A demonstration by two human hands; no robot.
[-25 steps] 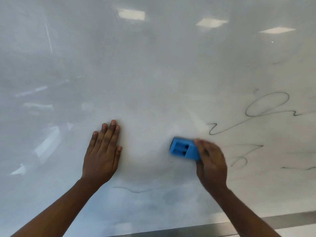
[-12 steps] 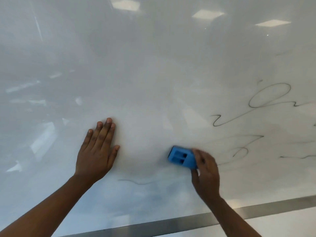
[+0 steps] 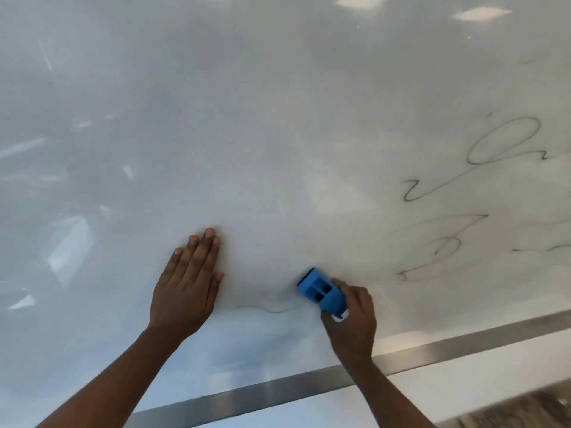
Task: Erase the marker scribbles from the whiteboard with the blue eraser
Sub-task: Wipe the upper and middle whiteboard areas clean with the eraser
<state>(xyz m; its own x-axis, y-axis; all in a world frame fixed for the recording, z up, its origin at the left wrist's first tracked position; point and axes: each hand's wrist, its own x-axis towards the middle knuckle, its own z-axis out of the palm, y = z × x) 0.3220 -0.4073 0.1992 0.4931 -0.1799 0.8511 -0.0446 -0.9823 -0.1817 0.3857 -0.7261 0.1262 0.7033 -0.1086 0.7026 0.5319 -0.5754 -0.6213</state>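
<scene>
1. Over the last second the blue eraser (image 3: 321, 292) has been carried down and slightly left across the whiteboard (image 3: 278, 134), gripped in the curled fingers of the right hand (image 3: 350, 316); it now lies just right of the thin wavy line (image 3: 265, 309).
2. That line is judged the next stroke to be wiped.
3. The left hand (image 3: 185, 285) has stayed pressed flat, fingers straight, at 9 o'clock of the eraser.
4. Looping scribbles (image 3: 482, 168) remain at 2 o'clock; the metal frame (image 3: 278, 389) runs below. Nothing is seen blocking the path.

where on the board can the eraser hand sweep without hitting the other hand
Free: right of the blue eraser, across the scribbles, and down to the metal frame. Tight: leftward, where the short wavy line runs toward the left hand resting flat on the whiteboard.
</scene>
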